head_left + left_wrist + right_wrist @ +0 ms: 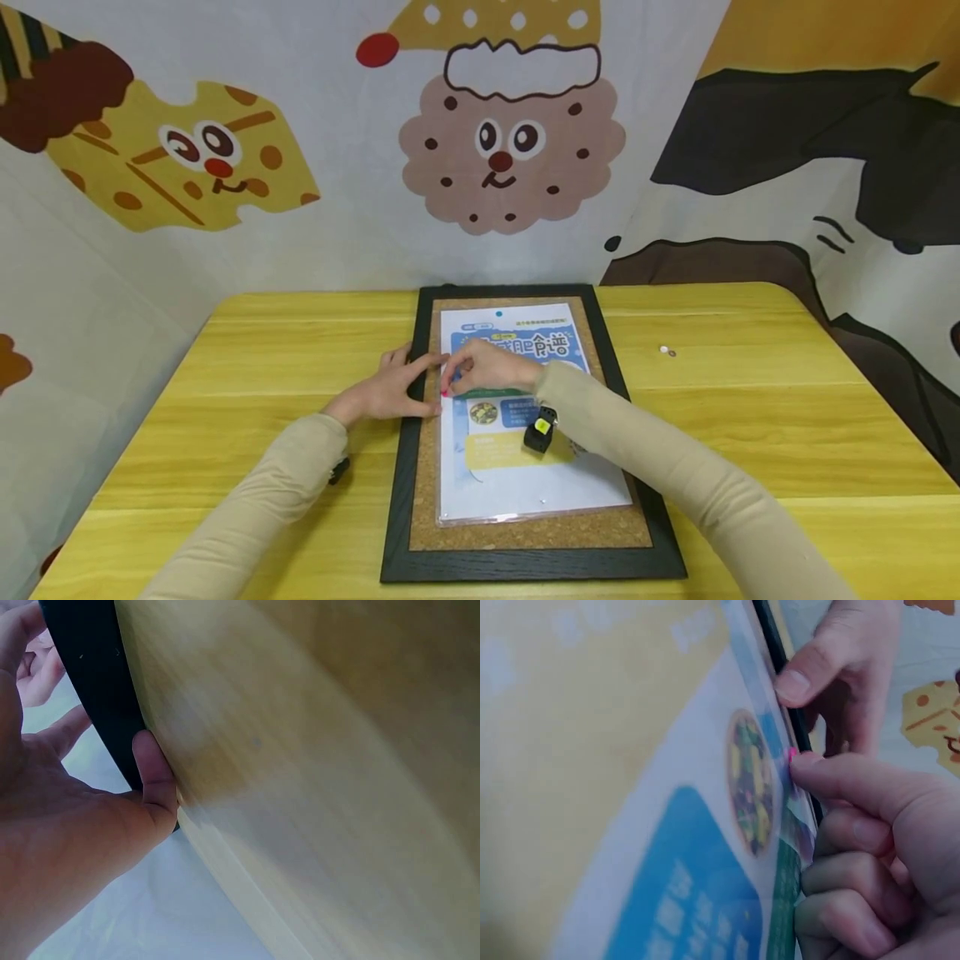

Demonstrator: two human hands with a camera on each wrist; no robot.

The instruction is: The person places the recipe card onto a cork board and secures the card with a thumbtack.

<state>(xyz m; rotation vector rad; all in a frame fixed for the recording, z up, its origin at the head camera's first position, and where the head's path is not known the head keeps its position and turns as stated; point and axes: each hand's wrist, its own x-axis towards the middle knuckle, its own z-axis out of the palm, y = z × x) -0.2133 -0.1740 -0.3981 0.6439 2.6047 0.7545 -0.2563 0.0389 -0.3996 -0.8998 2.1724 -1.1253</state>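
Note:
A cork board (530,533) in a black frame (532,567) lies on the table, with a printed sheet (525,496) in a clear cover on it. My right hand (491,367) pinches a pink push pin (792,755) at the sheet's left edge; its other fingers are curled. My left hand (386,387) rests across the frame's left side with thumb and forefinger spread onto the board, above and below the pin. In the left wrist view, one finger (154,769) of it bends against the frame's outer side. The pin's point is hidden.
A teal pin (498,314) sits at the sheet's top edge. Small white and brownish bits (667,351) lie on the yellow wood table (750,433), right of the board. Behind the table hangs a cartoon-printed cloth (345,250). A black wrist camera (538,433) hangs over the sheet.

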